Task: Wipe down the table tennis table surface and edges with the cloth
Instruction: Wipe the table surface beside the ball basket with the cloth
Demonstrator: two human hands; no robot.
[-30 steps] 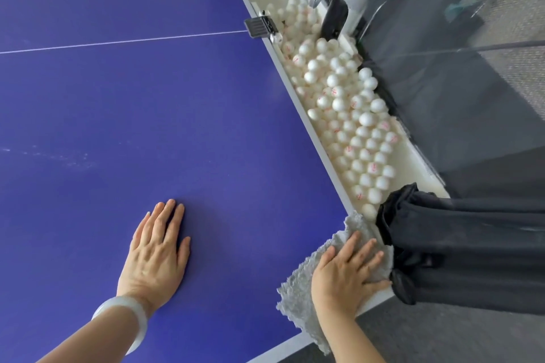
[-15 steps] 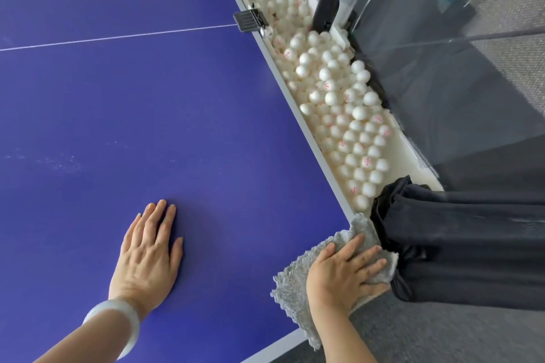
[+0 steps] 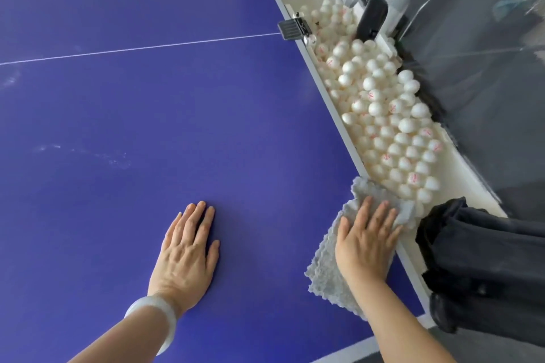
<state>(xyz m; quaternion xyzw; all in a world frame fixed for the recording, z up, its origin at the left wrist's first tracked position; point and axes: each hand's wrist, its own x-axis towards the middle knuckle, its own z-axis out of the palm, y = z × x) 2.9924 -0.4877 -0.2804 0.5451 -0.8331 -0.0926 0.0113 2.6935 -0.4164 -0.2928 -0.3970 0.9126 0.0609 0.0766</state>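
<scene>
The right hand [image 3: 364, 242], fingers straight and spread, presses the grey cloth [image 3: 324, 280] on the blue desk [image 3: 147, 112] edge at five o'clock, with the left hand [image 3: 188, 247] flat at seven.

Bright, diffuse light covers the blue table [image 3: 147, 141], with a pale sheen toward 1 o'clock near its edge. The left hand [image 3: 188, 247] casts only a soft, faint shadow close beside its fingers. The white balls [image 3: 383, 115] are nearly blown out. Detail goes soft and hazy at 1 to 2 o'clock, and the wide lens stretches things toward the borders.
</scene>
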